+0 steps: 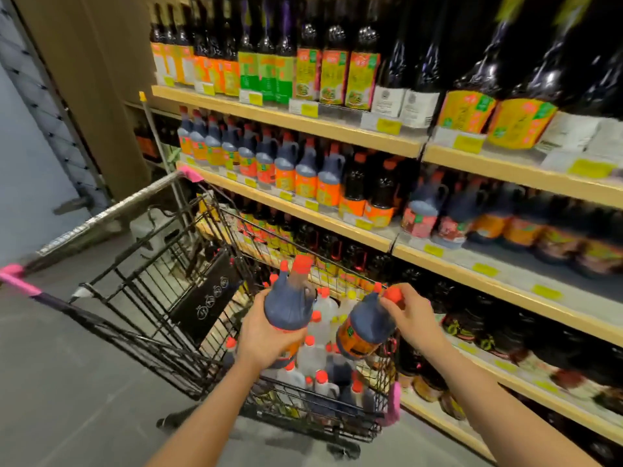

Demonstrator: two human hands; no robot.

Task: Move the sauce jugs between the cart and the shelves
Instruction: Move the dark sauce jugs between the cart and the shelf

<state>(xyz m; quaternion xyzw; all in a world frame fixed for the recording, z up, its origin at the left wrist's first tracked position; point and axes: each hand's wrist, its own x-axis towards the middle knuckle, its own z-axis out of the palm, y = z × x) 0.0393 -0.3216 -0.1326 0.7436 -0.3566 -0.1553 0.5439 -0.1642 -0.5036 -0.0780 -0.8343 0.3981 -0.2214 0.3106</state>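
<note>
Each hand (269,335) (413,315) grips 1 dark sauce jug (290,305) (365,326) over the cart (141,298)

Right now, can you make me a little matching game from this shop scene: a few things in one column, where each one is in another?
Things:
1. upright dark jug
2. tilted dark jug
3. clear jugs
4. pink-labelled jug

Places:
A. standing in the cart
B. on a shelf
C. in the left hand
D. in the right hand

Pairs: 1-C, 2-D, 3-A, 4-B
</note>
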